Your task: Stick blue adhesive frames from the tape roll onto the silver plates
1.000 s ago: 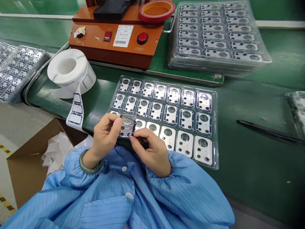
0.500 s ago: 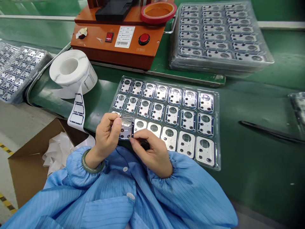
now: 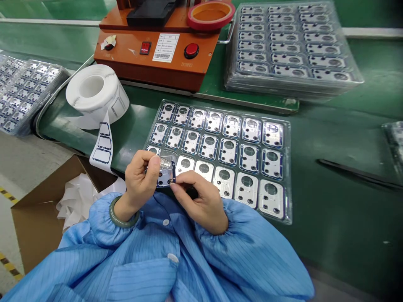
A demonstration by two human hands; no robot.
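Observation:
Between my two hands is a small silver metal plate [image 3: 164, 178] with round holes and a dark blue edging strip, held above the near left part of a clear plastic tray [image 3: 287, 167]. My left hand [image 3: 140, 180] grips the plate's left side between thumb and fingers. At its lower right corner, thumb and forefinger of my right hand [image 3: 201, 199] pinch the edge, where the blue strip runs. Whether they hold the strip or the plate itself, I cannot tell. Similar plates sit in rows in the tray; those in the two far rows show blue edging, several in the near row look plain silver.
A roll of white backing tape [image 3: 94, 94] with blue frame stickers stands left, its end hanging toward a cardboard box [image 3: 34, 218]. Behind are an orange machine [image 3: 151, 71] with a red tape roll [image 3: 210, 16], and stacked trays [image 3: 292, 84]. Black tweezers [image 3: 355, 171] lie right.
The plate has tilted slightly in my fingers, and its right edge with the blue strip shows more plainly. My left hand has shifted a little to the left; both hands keep their grip.

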